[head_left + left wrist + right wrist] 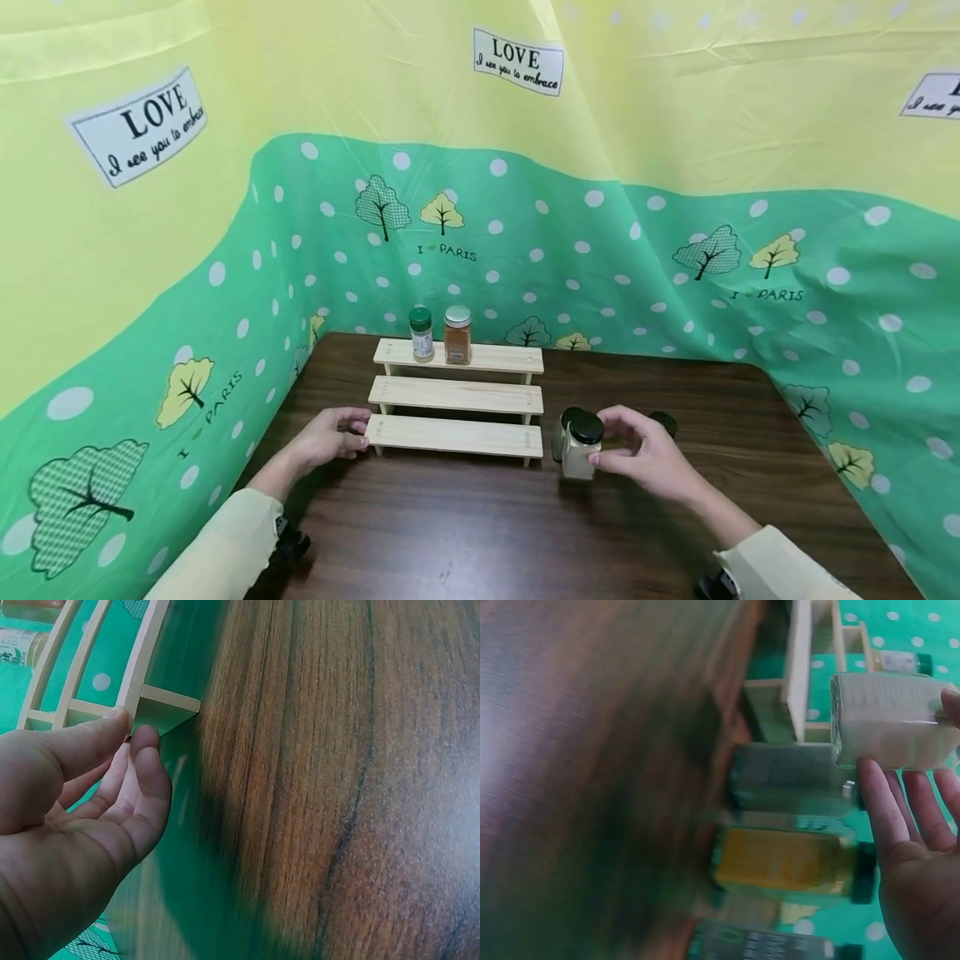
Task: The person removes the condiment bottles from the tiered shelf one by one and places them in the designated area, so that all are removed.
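Observation:
A three-tier wooden shelf rack (459, 437) stands on the table, and my left hand (330, 435) pinches the left end of its lowest tier. The left wrist view shows the thumb (94, 746) against that board's end, the fingers curled below it. To the right of the rack, my right hand (648, 450) holds a square glass jar (577, 461) of whitish contents with a black lid. In the right wrist view this jar (889, 720) appears nearer the camera than a greyish jar (795, 780), a yellow-filled jar (784, 859) and a further labelled jar (757, 943).
On the rack's top tier stand a green-capped spice bottle (422, 335) and a reddish-brown spice jar (457, 337) with a pale lid. The dark wooden table (450, 533) meets a green and yellow printed cloth (600, 225) at the back and sides.

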A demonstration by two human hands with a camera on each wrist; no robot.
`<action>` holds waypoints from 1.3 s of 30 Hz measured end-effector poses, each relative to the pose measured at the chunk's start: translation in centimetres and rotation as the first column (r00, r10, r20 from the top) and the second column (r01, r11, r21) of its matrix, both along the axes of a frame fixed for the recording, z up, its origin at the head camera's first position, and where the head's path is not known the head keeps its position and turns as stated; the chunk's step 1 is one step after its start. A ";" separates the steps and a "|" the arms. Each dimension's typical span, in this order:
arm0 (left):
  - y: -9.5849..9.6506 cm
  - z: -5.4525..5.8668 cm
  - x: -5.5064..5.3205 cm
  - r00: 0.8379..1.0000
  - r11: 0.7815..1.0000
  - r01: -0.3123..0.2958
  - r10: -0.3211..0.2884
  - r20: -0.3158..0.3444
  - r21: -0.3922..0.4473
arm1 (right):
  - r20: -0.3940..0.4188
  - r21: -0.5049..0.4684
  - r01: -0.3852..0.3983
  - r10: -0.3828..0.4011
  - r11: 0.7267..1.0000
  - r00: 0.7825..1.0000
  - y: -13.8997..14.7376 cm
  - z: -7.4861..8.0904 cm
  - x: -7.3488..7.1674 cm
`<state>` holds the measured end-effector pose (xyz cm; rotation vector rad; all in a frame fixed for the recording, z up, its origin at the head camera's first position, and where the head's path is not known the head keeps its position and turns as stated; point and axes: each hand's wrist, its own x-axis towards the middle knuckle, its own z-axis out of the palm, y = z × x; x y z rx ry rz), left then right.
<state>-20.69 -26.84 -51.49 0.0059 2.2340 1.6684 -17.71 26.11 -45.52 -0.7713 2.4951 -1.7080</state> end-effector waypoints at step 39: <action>0.2 0.1 0.4 1.000 1.000 0.003 -0.003 -0.006 -0.010 | 0.048 -0.014 0.052 -0.051 0.999 0.998 0.4 -6.7 1.7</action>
